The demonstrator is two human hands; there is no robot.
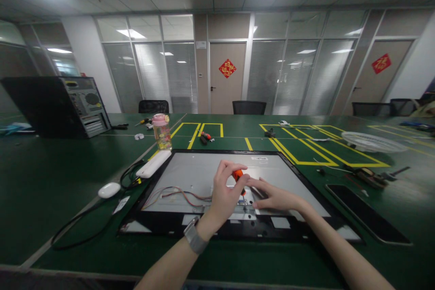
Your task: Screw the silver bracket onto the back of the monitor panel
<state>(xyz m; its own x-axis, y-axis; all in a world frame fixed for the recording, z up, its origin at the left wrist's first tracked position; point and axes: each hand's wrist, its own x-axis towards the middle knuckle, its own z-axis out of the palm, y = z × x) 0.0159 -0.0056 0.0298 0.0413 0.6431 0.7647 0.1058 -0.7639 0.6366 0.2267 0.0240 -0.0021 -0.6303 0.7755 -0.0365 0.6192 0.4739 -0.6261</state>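
Observation:
My left hand [227, 188], with a grey watch [196, 235] at the wrist, grips the orange handle of a screwdriver [238, 175]. The screwdriver stands nearly upright, its lower end over a small metal bracket [249, 198] on the back of a flat display panel [200, 167]. Against the left fingertips and the bracket area lies my right hand [272, 195], its fingers stretched out and apart. Loose thin wires [180, 191] run across the panel to the left of my hands. The screwdriver's tip is too small to make out.
Left of the panel are a white mouse [109, 190], a black cable [76, 241], a long white device [154, 164] and a pink-lidded bottle [162, 132]. A computer case [57, 106] stands farther back. At right lie a black slab-like device [367, 213] and tools [372, 176].

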